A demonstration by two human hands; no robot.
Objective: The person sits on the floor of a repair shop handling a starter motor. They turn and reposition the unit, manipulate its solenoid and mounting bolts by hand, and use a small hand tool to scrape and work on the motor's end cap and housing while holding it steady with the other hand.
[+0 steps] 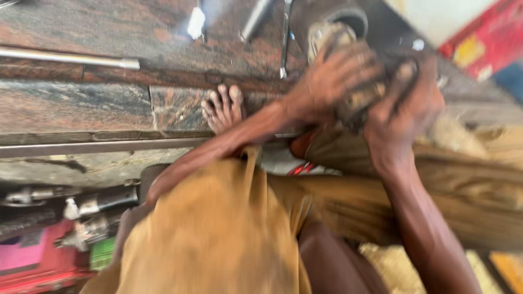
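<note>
The picture is motion-blurred. My left hand (332, 81) and my right hand (406, 106) are both closed around a dark, greasy, rounded metal part (359, 100) held at the upper right. My left hand covers its top and left side. My right hand wraps its right side with the thumb up. What kind of part it is stays unclear. My bare foot (222, 109) rests on a reddish stone step (103, 103) to the left of my hands. My knee in mustard-coloured cloth (218, 228) fills the lower middle.
A metal rod (71, 57) lies on the upper stone ledge at left. Greasy metal parts (90, 215) sit at lower left beside a red box (32, 261). A wooden plank (468, 196) runs across the right. A round dark opening (348, 19) shows at top.
</note>
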